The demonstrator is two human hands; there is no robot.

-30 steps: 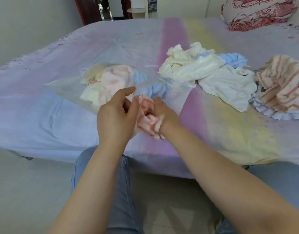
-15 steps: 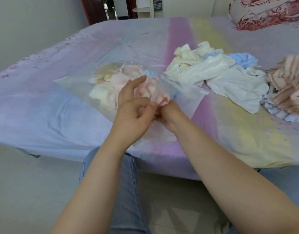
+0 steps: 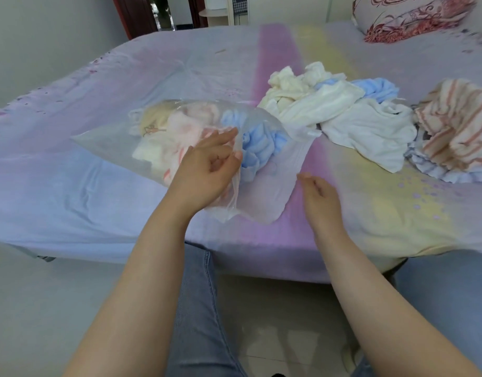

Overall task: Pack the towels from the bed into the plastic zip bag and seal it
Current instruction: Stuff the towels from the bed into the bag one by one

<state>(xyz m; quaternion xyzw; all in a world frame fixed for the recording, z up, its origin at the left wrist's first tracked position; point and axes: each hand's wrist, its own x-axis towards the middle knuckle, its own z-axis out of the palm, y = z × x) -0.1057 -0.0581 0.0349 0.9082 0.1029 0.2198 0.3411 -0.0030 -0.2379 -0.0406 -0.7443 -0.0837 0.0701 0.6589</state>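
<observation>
A clear plastic zip bag [image 3: 264,197] lies on the bed with its mouth toward me. Inside it are a blue towel [image 3: 261,144], a pink striped towel [image 3: 185,131] and cream ones. My left hand [image 3: 207,170] pinches the upper lip of the bag's mouth and lifts it. To the right of the bag, my right hand [image 3: 318,194] hovers just off its edge, fingers apart and holding nothing. Loose towels remain on the bed at the right: a cream and white heap [image 3: 316,104], a white towel [image 3: 370,131], a blue one [image 3: 375,89] and an orange striped one [image 3: 457,126].
The pastel bed sheet [image 3: 98,186] has its front edge close to my knees. A red-patterned pillow [image 3: 414,17] lies at the far right corner. A doorway and a white shelf are behind the bed. Tiled floor lies below.
The pink striped towel went from my right hand into the bag. My right hand came out and moved right, now holding nothing. My left hand still holds the bag's lip.
</observation>
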